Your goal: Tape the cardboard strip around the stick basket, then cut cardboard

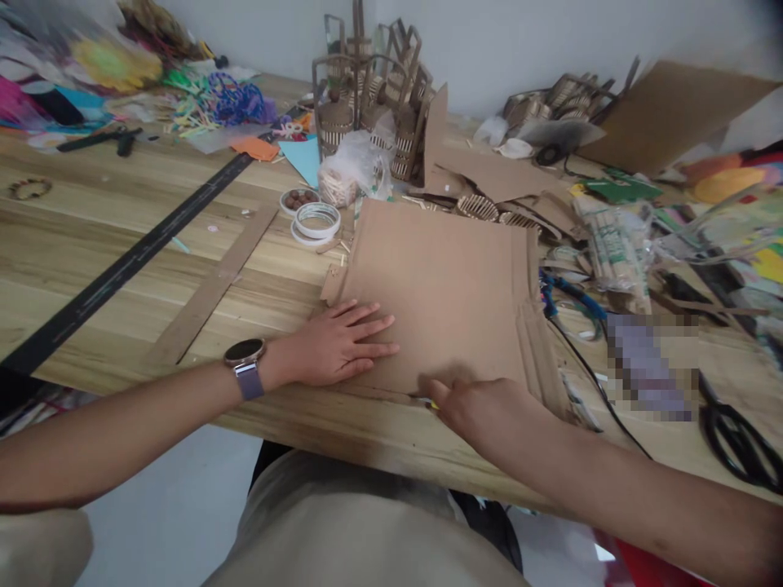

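A large sheet of brown cardboard [437,277] lies flat near the table's front edge, with more layers showing along its right side. My left hand [333,342] rests palm down on its left part, fingers spread. Closed around a utility knife [431,403] is my right hand [480,408], at the sheet's near edge. Only the knife's pale tip and a bit of yellow show; the fingers hide the rest. The tip meets the cardboard close to its front edge.
Left of the sheet lie a cardboard strip [214,285] and a long black ruler [134,257]. Tape rolls [316,222] sit behind the left hand. Small woven baskets [367,106] stand at the back. Black scissors [740,440] and a pixelated object [649,367] are at the right.
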The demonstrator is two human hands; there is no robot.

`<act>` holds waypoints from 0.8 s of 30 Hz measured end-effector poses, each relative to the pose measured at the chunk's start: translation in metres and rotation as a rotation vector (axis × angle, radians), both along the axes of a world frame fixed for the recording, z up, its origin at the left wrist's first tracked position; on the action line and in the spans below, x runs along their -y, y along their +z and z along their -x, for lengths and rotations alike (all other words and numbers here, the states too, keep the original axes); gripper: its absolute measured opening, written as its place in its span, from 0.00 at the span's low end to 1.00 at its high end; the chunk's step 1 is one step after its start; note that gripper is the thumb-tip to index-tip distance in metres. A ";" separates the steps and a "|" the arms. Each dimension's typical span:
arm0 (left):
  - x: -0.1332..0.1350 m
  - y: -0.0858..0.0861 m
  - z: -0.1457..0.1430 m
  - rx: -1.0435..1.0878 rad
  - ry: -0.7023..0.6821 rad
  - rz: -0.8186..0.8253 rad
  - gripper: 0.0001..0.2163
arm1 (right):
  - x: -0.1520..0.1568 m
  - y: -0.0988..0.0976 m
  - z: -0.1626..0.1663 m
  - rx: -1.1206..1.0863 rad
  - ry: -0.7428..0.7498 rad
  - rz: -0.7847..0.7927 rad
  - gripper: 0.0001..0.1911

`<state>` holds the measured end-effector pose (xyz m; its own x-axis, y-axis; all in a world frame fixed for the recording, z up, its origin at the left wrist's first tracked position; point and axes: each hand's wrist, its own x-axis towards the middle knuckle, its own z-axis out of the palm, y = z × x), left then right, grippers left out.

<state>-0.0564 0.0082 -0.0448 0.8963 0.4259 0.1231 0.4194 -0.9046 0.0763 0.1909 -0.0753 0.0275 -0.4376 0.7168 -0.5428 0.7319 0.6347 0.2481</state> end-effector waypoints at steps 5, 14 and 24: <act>-0.001 -0.003 0.002 0.007 -0.005 -0.012 0.20 | 0.003 0.005 -0.016 -0.015 -0.048 0.029 0.16; 0.013 -0.005 -0.014 0.056 0.032 -0.022 0.20 | -0.017 -0.010 -0.065 -0.656 -0.157 0.242 0.18; 0.026 -0.006 -0.036 0.150 0.069 0.034 0.20 | -0.011 0.002 0.003 -0.396 -0.045 0.128 0.12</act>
<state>-0.0204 -0.0177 -0.0506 0.8373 0.4922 0.2380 0.4622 -0.8698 0.1728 0.1877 -0.0645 0.0292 -0.6002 0.6776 -0.4250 0.7825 0.6075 -0.1365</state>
